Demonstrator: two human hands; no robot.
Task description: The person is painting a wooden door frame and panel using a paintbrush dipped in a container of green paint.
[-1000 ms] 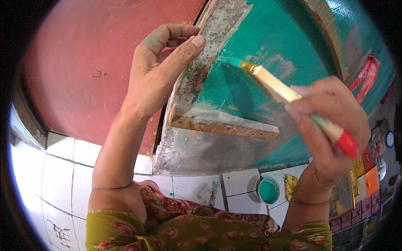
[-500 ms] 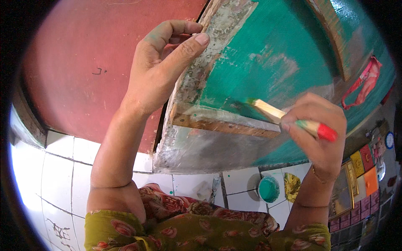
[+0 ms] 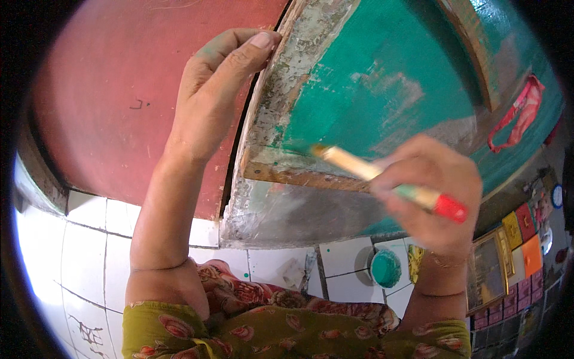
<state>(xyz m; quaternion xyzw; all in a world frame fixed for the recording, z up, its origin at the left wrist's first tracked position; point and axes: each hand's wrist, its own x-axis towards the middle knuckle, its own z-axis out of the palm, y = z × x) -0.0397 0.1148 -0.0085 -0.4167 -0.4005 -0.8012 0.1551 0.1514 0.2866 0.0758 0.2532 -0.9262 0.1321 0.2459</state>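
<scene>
My right hand (image 3: 430, 185) grips a paintbrush (image 3: 350, 161) with a pale wooden handle and a red end. Its bristle tip is blurred and points left, at the lower left part of the green painted panel (image 3: 353, 78), just above a wooden batten (image 3: 299, 176). Fresh green streaks show beside the tip. My left hand (image 3: 221, 84) is closed at the panel's bare, rough left edge (image 3: 293, 54), thumb against the bent index finger. The other fingers are partly hidden behind the thumb. Below the panel, a round tub of green paint (image 3: 385, 268) stands on the floor.
A reddish surface (image 3: 131, 102) lies left of a dark gap beside the panel. White floor tiles (image 3: 84, 257) carry green drips. A pink cloth strap (image 3: 517, 116) hangs at right. A yellow packet (image 3: 415, 260) lies by the tub; a gold frame (image 3: 490, 269) is at lower right.
My right hand has moved left and slightly down, carrying the brush tip toward the panel's left edge. My left hand has shifted slightly left and up, its thumb now closer to the index finger.
</scene>
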